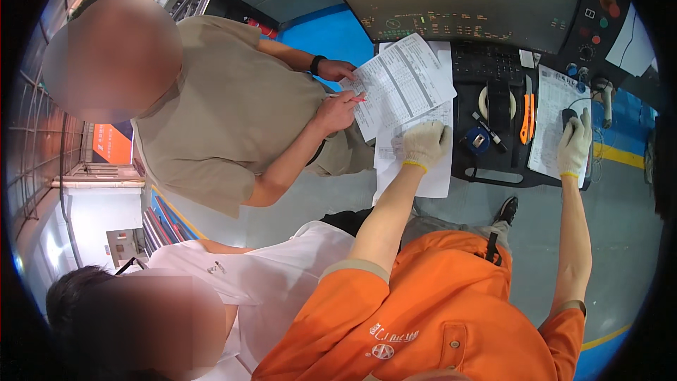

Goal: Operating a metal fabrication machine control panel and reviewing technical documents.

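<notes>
My left hand (pixel 426 144), in a white knit glove with a yellow cuff edge, rests with curled fingers on printed sheets (pixel 437 169) at the console. Whether anything is inside those fingers is hidden. Further right, my right hand (pixel 575 147), gloved the same way, lies over a black computer mouse (pixel 568 117). Under the mouse is a sheet of paper (pixel 549 116) on a board. Just beyond my left hand, a co-worker in a tan shirt holds up a printed form (pixel 405 81), with a red pen (pixel 359 99) in one hand.
Between my hands a black tray (pixel 493 162) carries a tape roll (pixel 486 102), a marker (pixel 489 130), a blue tape measure (pixel 477 141) and an orange utility knife (pixel 526 116). Behind are a keyboard (pixel 486 63) and a large screen (pixel 451 10). Another person in white (pixel 282 261) stands at my left.
</notes>
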`<act>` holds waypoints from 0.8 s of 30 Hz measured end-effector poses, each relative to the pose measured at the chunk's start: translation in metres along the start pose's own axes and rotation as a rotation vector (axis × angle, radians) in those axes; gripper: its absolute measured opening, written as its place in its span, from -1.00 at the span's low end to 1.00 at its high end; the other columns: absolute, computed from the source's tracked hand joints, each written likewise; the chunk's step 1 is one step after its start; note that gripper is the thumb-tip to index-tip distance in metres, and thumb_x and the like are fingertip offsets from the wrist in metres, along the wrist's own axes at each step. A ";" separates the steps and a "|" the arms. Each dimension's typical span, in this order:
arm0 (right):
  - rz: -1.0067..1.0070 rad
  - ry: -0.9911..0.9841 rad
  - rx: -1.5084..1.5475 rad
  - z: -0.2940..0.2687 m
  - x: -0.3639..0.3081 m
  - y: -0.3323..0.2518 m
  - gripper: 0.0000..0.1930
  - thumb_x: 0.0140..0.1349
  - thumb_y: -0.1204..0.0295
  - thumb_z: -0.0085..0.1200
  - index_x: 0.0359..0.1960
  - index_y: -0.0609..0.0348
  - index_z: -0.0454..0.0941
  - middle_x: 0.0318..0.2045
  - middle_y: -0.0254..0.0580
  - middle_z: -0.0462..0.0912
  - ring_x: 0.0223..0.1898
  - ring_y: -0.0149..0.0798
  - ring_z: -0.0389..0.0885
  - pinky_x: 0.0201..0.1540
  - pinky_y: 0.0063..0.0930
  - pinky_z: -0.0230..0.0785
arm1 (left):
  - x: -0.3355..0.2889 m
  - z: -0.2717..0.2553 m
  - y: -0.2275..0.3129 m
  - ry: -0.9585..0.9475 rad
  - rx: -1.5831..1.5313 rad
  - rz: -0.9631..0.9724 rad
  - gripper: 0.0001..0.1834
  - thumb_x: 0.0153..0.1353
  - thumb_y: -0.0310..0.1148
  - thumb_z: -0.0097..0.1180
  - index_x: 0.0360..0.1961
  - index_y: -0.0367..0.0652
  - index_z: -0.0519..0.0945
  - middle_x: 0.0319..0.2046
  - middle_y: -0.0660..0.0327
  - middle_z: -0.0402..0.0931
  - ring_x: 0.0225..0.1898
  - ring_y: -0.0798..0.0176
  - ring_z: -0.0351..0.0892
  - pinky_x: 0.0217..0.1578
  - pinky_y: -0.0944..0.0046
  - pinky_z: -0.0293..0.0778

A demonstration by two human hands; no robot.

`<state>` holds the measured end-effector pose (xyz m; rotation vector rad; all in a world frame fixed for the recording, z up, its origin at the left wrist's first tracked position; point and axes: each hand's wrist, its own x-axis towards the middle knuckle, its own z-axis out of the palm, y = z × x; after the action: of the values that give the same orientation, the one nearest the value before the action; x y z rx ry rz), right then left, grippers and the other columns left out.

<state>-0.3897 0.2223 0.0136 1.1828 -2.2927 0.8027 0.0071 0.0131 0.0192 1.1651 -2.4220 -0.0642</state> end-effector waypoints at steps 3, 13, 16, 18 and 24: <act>-0.005 -0.002 0.000 0.000 0.001 0.000 -0.85 0.62 0.47 0.24 0.09 0.24 0.68 0.61 0.18 0.55 0.47 0.23 0.63 0.47 -0.11 0.54 | 0.001 -0.003 0.002 -0.006 -0.003 -0.006 -0.67 0.40 -0.10 0.26 -0.47 -0.04 0.67 -0.53 0.10 0.70 -0.53 -0.16 0.64 -0.44 -0.09 0.52; -0.001 0.010 0.003 -0.006 0.002 -0.007 -0.86 0.57 0.48 0.29 0.04 0.25 0.65 0.61 0.18 0.55 0.44 0.24 0.64 0.46 -0.10 0.54 | 0.003 -0.006 0.002 -0.059 -0.023 -0.034 -0.67 0.40 -0.11 0.25 -0.47 -0.04 0.68 -0.53 0.09 0.71 -0.51 -0.16 0.67 -0.41 -0.08 0.54; -0.033 0.030 0.004 -0.003 0.001 -0.001 -0.85 0.55 0.48 0.31 0.00 0.26 0.64 0.62 0.18 0.54 0.43 0.25 0.65 0.45 -0.09 0.55 | 0.003 -0.005 0.002 -0.044 -0.048 -0.019 -0.67 0.40 -0.10 0.24 -0.46 -0.04 0.68 -0.52 0.10 0.72 -0.50 -0.16 0.67 -0.41 -0.08 0.54; -0.025 0.022 0.010 -0.001 -0.001 0.000 -0.86 0.56 0.47 0.30 0.00 0.26 0.63 0.63 0.17 0.53 0.45 0.24 0.63 0.46 -0.10 0.53 | 0.002 -0.005 0.002 -0.040 -0.037 -0.025 -0.67 0.40 -0.10 0.24 -0.46 -0.04 0.68 -0.52 0.10 0.72 -0.50 -0.16 0.67 -0.41 -0.08 0.54; -0.003 -0.003 0.002 0.001 -0.004 0.006 -0.86 0.62 0.44 0.24 -0.01 0.27 0.61 0.67 0.14 0.48 0.52 0.23 0.57 0.51 -0.14 0.49 | 0.001 -0.005 0.003 -0.031 -0.013 -0.029 -0.67 0.39 -0.10 0.24 -0.48 -0.04 0.69 -0.53 0.09 0.72 -0.51 -0.17 0.67 -0.42 -0.09 0.54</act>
<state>-0.3923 0.2269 0.0086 1.1887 -2.2931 0.8024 0.0064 0.0155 0.0252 1.2018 -2.4283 -0.1068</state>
